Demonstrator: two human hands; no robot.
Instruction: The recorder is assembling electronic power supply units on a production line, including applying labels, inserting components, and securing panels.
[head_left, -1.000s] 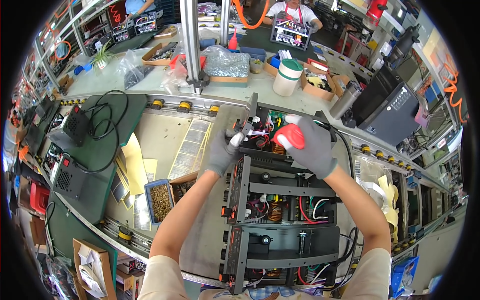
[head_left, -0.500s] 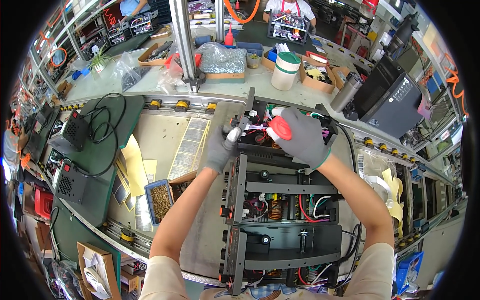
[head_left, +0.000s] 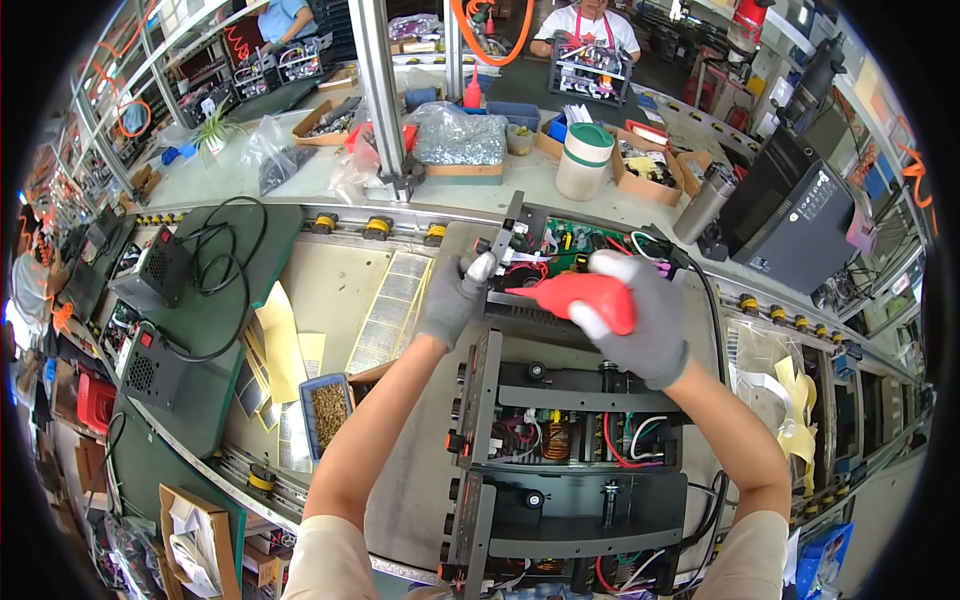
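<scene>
My right hand, in a grey glove with pale fingertips, is closed around a red squeeze bottle. The bottle lies nearly level, its thin tip pointing left over the farthest of several black open-topped electronic units. Inside that unit a green circuit board and coloured wires show; the bottle and my hand cover part of it. At its left end my left hand, gloved alike, has thumb and fingers closed on the front panel. Two similar units, a middle one and a near one, stand closer to me.
Left of my forearm sit a blue bin of small brown pieces and yellow-backed label sheets. Two boxes with red switches rest on a green board. Across the rail stand a white tub and a black computer case. People work beyond.
My right hand has moved back toward me and right, tipping the bottle from base-up to nearly level. More of the circuit board now shows. My left hand stays at the front panel.
</scene>
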